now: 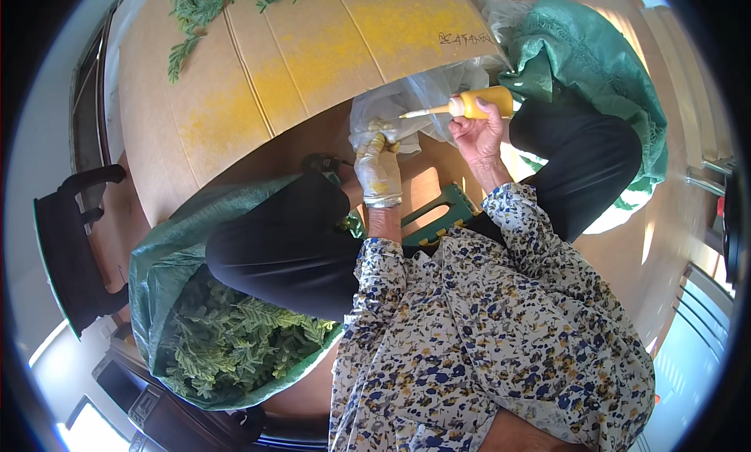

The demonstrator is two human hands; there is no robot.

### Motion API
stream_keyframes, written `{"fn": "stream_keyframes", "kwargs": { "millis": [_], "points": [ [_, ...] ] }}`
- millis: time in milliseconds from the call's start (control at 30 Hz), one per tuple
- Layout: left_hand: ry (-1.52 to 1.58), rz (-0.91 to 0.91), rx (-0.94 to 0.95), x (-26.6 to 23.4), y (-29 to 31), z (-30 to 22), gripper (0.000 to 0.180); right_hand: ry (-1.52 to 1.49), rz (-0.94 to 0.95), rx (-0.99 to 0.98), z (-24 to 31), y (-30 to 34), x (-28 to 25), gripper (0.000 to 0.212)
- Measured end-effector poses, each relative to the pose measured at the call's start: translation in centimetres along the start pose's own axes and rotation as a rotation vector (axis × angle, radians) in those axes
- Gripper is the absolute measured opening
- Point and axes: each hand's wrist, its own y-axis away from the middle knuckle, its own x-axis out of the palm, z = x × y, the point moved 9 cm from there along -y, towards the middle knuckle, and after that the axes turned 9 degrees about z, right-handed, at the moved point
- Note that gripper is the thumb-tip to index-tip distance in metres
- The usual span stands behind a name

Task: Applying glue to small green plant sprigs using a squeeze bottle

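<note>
My bare right hand (479, 139) grips a yellow squeeze bottle (491, 103), which lies almost level with its long, thin nozzle pointing left. My left hand (378, 170) wears a whitish glove stained yellow at the fingers. Its fingers are closed together just below and left of the nozzle tip; what they hold, if anything, is too small to make out. The nozzle tip is a short way apart from these fingers. Behind both hands hangs a clear plastic bag (426, 100).
Ahead, a cardboard sheet (305, 69) dusted with yellow bears green artificial sprigs (205, 10). A green sack (149, 295) full of artificial foliage (235, 335) stands by my left leg; another green sack (602, 57) is at the right. A green stool (450, 209) shows between my legs.
</note>
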Motion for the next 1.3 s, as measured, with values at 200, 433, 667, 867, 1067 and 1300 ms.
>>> {"fn": "stream_keyframes", "kwargs": {
  "millis": [200, 433, 667, 867, 1067, 1300],
  "points": [
    [0.043, 0.093, -0.005, 0.4, 0.1, 0.4, 0.012, 0.104, 0.052, 0.098, -1.8, -0.3, -0.5, 0.028],
    [0.149, -0.140, -0.087, -3.4, 2.9, -1.0, 0.009, -0.063, -0.068, 0.046, -1.8, 0.8, -2.0, 0.020],
    [-1.159, -0.047, 0.130, 6.5, 8.8, -14.8, 0.014, -0.205, 0.115, 0.032, 1.3, 1.7, 2.4, 0.029],
    [-1.667, -0.365, 0.572, 8.4, -1.5, -34.2, 0.034, -0.229, 0.217, 0.125, 0.5, 2.5, 5.9, 0.033],
    [-1.822, -0.499, 0.810, 7.8, -12.8, -39.6, 0.058, -0.232, 0.054, 0.167, -0.2, 3.4, 4.7, 0.034],
    [-1.801, -0.342, 0.659, 5.7, -12.9, -38.0, 0.027, -0.242, 0.144, 0.128, 0.6, 3.3, 5.7, 0.031]
  ]
}}
